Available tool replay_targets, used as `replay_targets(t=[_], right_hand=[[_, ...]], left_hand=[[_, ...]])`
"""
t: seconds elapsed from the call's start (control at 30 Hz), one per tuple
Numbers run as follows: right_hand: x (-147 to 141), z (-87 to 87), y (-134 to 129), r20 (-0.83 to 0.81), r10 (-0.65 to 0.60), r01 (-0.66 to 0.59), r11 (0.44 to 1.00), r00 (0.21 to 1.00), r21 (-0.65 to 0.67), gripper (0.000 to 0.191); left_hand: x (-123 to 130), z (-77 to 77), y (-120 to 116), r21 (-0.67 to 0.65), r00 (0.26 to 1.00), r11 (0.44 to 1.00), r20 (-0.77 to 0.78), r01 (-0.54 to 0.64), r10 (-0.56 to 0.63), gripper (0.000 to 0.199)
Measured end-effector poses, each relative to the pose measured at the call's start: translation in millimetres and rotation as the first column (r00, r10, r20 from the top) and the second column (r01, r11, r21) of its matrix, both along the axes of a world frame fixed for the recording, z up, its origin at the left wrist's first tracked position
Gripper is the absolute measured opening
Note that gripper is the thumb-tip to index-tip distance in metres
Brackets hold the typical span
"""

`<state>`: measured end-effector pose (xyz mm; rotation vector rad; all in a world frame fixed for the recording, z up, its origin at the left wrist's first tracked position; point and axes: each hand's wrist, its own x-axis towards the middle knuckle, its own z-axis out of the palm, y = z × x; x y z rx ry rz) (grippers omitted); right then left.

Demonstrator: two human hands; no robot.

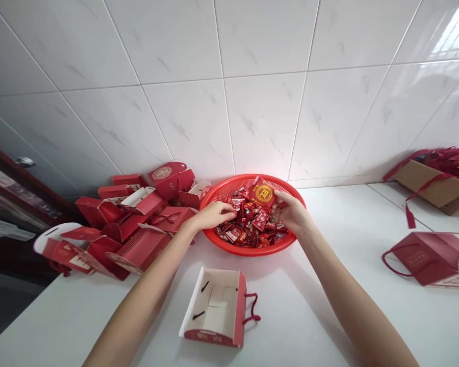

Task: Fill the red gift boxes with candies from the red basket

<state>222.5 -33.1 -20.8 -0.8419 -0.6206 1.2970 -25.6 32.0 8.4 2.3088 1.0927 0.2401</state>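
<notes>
Gold-printed square red packet [262, 193] pinched in my right hand [296, 213]; left hand [213, 215] curled at red-wrapped candies [260, 220], hold unclear.

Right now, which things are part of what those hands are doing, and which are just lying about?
In the job:
- left hand and right hand
- wrapped sweets
- red packet by the right fingers
- red basket
- probably the open box in front

Seemingly lying about:
- heaped red boxes
- handled box
- cardboard carton
</notes>
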Motion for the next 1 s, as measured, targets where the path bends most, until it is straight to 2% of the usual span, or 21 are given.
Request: replay_targets(t=[0.13, 0.33, 0.5, 0.67, 0.8, 0.87, 0.93, 1.0], right_hand=[[0.5, -0.1, 0.5, 0.010, 0.002, -0.002, 1.000, 1.000, -0.002, 0.045], [0.4, 0.9, -0.3, 0.030, 0.005, -0.005, 1.000, 1.000, 0.002, 0.046], [-0.8, 2.8, -1.6, 0.050, 0.000, 0.000, 1.000, 0.999, 0.006, 0.047], [-3.5, 7.3, -5.3, 0.077, -0.015, 0.014, 1.000, 0.997, 0.010, 0.048], [-6.7, 12.4, -11.3, 0.125, -0.018, 0.016, 1.000, 0.992, 0.020, 0.044], [-9.0, 14.4, -14.2, 0.161, -0.004, -0.001, 1.000, 0.987, 0.030, 0.043], [-12.0, 15.5, -16.3, 0.200, 0.017, -0.026, 0.999, 0.980, 0.043, 0.042], [-15.7, 15.7, -17.9, 0.236, 0.031, -0.046, 0.997, 0.971, 0.060, 0.039]], left_hand=[[-1.4, -3.1, 1.1, -0.066, 0.990, 0.998, 0.143, 0.004, 0.006, 0.039], [-2.9, -3.7, 1.1, -0.115, 0.949, 0.993, 0.310, -0.023, 0.058, 0.022], [-2.5, -2.7, -2.2, -0.182, 0.882, 0.981, 0.447, -0.074, 0.150, 0.031], [3.8, -4.3, -9.8, -0.215, 0.742, 0.969, 0.628, -0.121, 0.232, 0.037], [13.9, -3.7, -19.6, -0.248, 0.527, 0.961, 0.804, -0.123, 0.275, 0.037], [20.1, -2.7, -24.7, -0.258, 0.464, 0.962, 0.843, -0.094, 0.271, 0.039], [26.3, -2.0, -29.4, -0.235, 0.484, 0.968, 0.840, -0.083, 0.246, 0.037], [31.7, -1.7, -33.8, -0.181, 0.533, 0.980, 0.823, -0.083, 0.197, 0.033]])
